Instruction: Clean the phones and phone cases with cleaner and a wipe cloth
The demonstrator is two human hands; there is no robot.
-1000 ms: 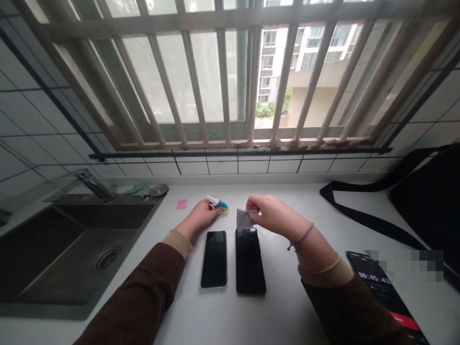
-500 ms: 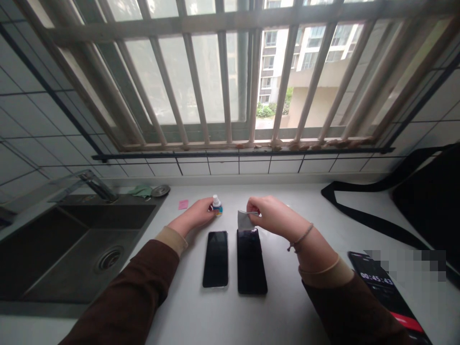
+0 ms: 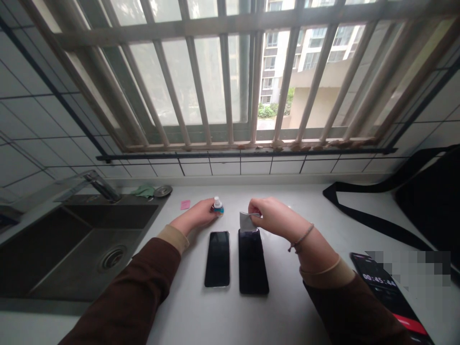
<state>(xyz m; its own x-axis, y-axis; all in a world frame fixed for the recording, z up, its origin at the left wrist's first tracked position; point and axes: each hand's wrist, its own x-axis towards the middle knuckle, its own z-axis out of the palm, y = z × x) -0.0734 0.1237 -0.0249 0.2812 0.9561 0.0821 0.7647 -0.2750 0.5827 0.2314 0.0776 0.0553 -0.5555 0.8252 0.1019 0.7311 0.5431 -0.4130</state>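
My left hand (image 3: 201,213) is wrapped round a small bottle (image 3: 218,206) with a white top and a blue label, upright on the white counter. A grey cloth (image 3: 246,221) is pinched in my right hand (image 3: 266,213), hanging at the top edge of the right black phone (image 3: 253,262). Beside it on the left lies a second, slightly smaller phone (image 3: 217,259) with a dark screen and a clear edge. Both phones lie flat, side by side, between my forearms.
A sink (image 3: 84,244) with a faucet (image 3: 102,186) is at the left. A pink note (image 3: 185,205) lies behind my left wrist. At the right are a phone showing a timer (image 3: 381,282) and a black bag strap (image 3: 373,223). A barred window stands behind.
The whole view has shifted slightly. Both hands keep their holds, and the timer has advanced by one second.
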